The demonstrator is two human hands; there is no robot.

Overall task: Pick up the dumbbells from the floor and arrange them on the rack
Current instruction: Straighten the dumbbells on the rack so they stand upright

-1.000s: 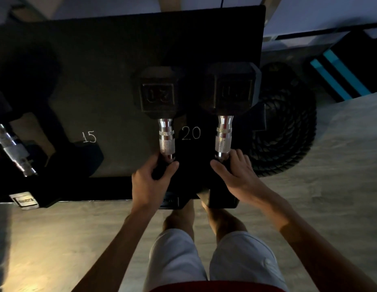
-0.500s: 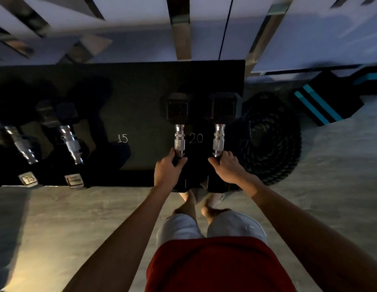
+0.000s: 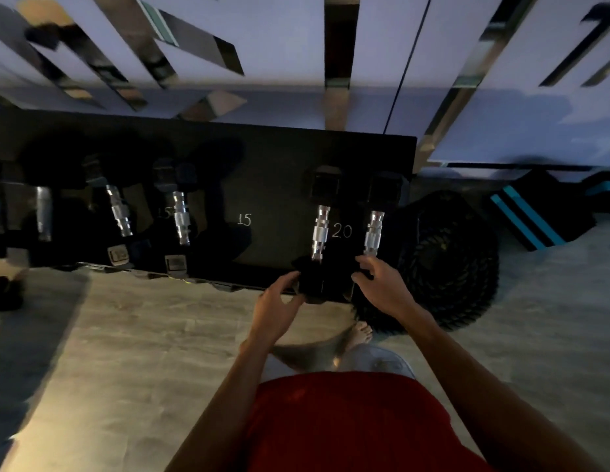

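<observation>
The left hand (image 3: 279,299) has slipped back, loose and empty, off the left dumbbell (image 3: 321,229) just ahead on the rack (image 3: 279,158), the right hand (image 3: 381,284) still curled over the near head of the right dumbbell (image 3: 374,233): placing seems done, so the next move calls for letting go and fetching any left on the floor.

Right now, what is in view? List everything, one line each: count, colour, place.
rack: one, black, against the wall, chalked 15 and 20
dumbbells: six, black heads, silver handles, on the rack; two by the 20, two left of the 15, two blurred far left
rope: one, black, coiled right of the rack
box: one, black with teal stripes, far right
floor: grey wood
wall: white, mirrored strips
shirt: one, red, bottom centre
foot: one, bare, beside the rope
left hand: at the left 20 dumbbell's near head, grip unclear
right hand: at the right one's near head, grip unclear
</observation>
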